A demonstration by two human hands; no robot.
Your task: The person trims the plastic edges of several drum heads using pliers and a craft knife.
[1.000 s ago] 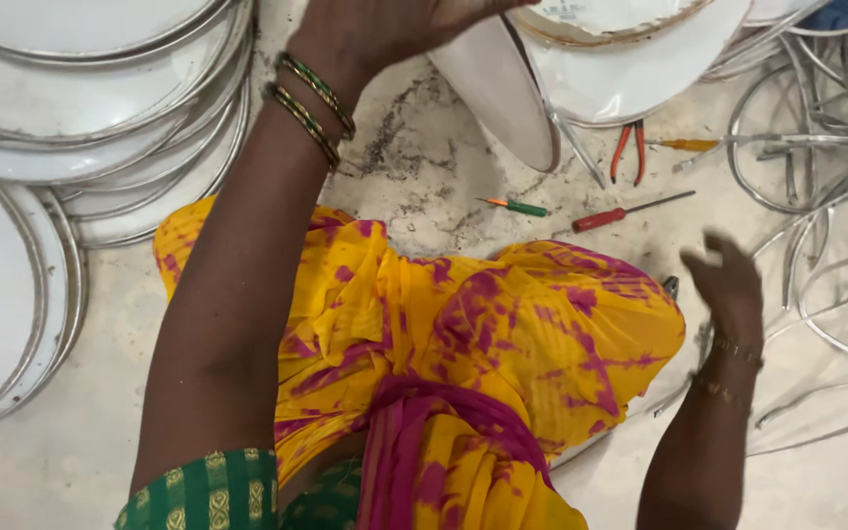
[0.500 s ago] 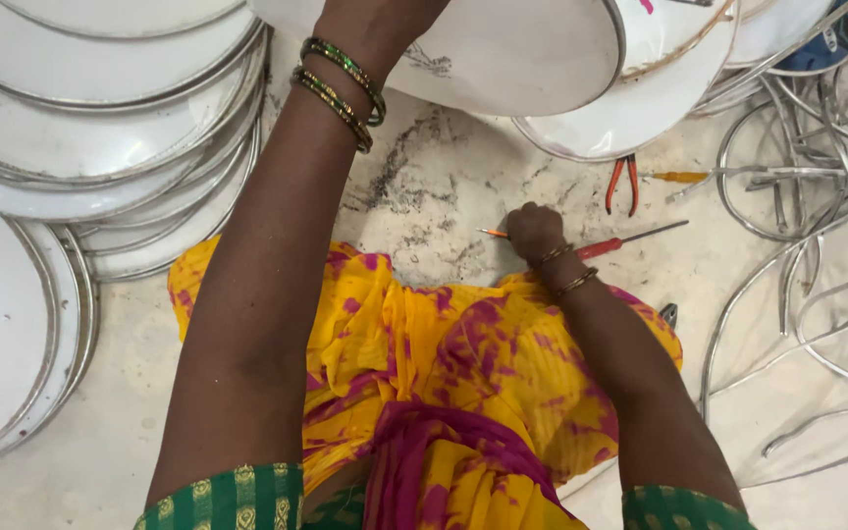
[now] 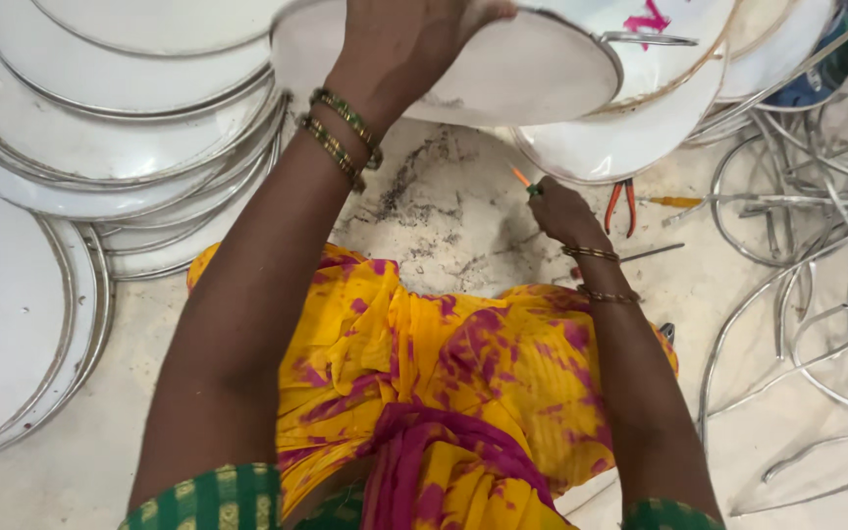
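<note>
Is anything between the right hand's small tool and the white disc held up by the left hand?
Nothing visible. The right hand grips a small orange-tipped tool just below the rim of the white disc, which the left hand holds tilted above the floor. Only open floor shows in the gap; the pliers lie off to the side.

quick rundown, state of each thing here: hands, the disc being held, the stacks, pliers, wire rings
left hand: shut on the white disc's rim, raised
white disc: held tilted off the floor
right hand: shut on small orange-green tool
stacked white discs: lying overlapped on the floor
red-handled pliers: lying untouched on the floor
wire rings: loose, tangled heap
</note>
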